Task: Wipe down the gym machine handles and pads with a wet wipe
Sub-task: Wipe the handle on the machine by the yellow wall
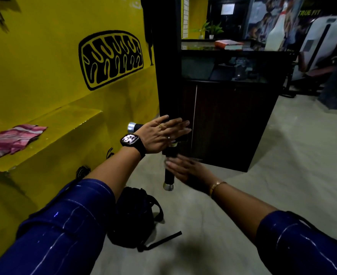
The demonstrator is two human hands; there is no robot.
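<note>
My blue left sleeve (60, 225) is closest. Well left of my fingers, a pink cloth (14, 139) lies on the yellow ledge (68, 132). My left hand (159, 133) rests straight-fingered over the black handle (169, 178). Just below, my blurred right hand (185, 169) reaches flat beside its lower grip.

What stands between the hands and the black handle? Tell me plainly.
Nothing visible does. The left hand lies flat over the upper bar of the handle. The right hand, which is blurred, sits right beside the lower bar. Whether it touches the bar cannot be told.
</note>
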